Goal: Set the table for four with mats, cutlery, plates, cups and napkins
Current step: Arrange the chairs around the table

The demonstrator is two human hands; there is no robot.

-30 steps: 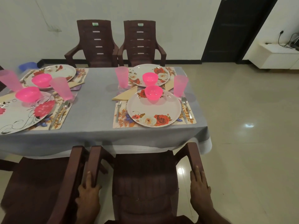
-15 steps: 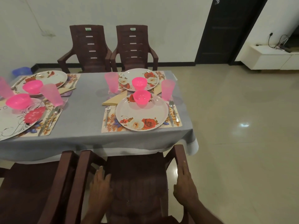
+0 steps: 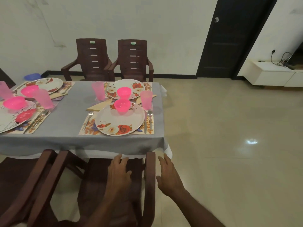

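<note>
Since a second ago both my hands have come off the arms of the near chair (image 3: pixel 114 185): my left hand (image 3: pixel 118 171) now hovers over its seat and my right hand (image 3: pixel 168 176) hangs just outside its right armrest, and my view has swung right, toward the open floor. Both hands are empty, fingers spread loosely, gripping nothing.

What could go wrong from here, as I judge it: the chair sits tucked close under the hanging edge of the grey tablecloth (image 3: pixel 70 122). If I catch that edge with a hand or shove the chair hard, the cloth could drag and the tall pink cup (image 3: pixel 146 100) by the near setting, standing close to the table's right edge, could tip.

The table looks fully laid. The near right place has a floral mat (image 3: pixel 88 126) carrying a rose-patterned plate (image 3: pixel 119 120) with a pink bowl (image 3: pixel 122 105) on its far rim, a fork (image 3: pixel 87 119) to the left, a spoon (image 3: pixel 150 117) and what seems a knife to the right, and a folded yellow napkin (image 3: pixel 99 105) at the far left corner. Three more settings of the same kind lie opposite and to the left, the leftmost partly cut off by the frame.
</note>
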